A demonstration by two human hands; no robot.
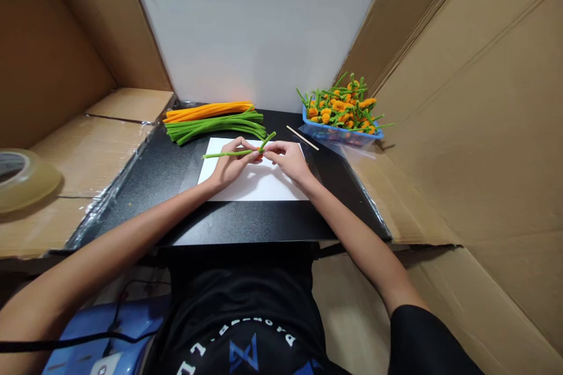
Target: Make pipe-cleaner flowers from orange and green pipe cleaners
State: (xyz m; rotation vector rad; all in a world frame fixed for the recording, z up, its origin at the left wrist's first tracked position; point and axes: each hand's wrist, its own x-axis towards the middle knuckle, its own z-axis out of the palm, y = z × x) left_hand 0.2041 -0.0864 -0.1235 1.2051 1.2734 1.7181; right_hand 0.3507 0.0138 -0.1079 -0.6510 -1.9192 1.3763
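Over a white sheet [259, 187], both hands meet around a small piece made of green stems [226, 154] with a bit of orange. My left hand [233, 161] pinches it from the left; one green stem runs out leftward across the fingers and another sticks up to the right. From the right, my right hand [288, 158] closes its fingertips on the same piece at the orange part. Behind the hands lie a bundle of green stems [211, 127] and a bundle of orange stems [209, 110]. The fingers partly hide the orange part.
A blue basket [343, 133] full of orange and green pieces stands at the back right of the black table [237, 222]. A thin stick [302, 137] lies beside the sheet. Tape [33, 181] rests on cardboard at the left. Cardboard walls flank both sides.
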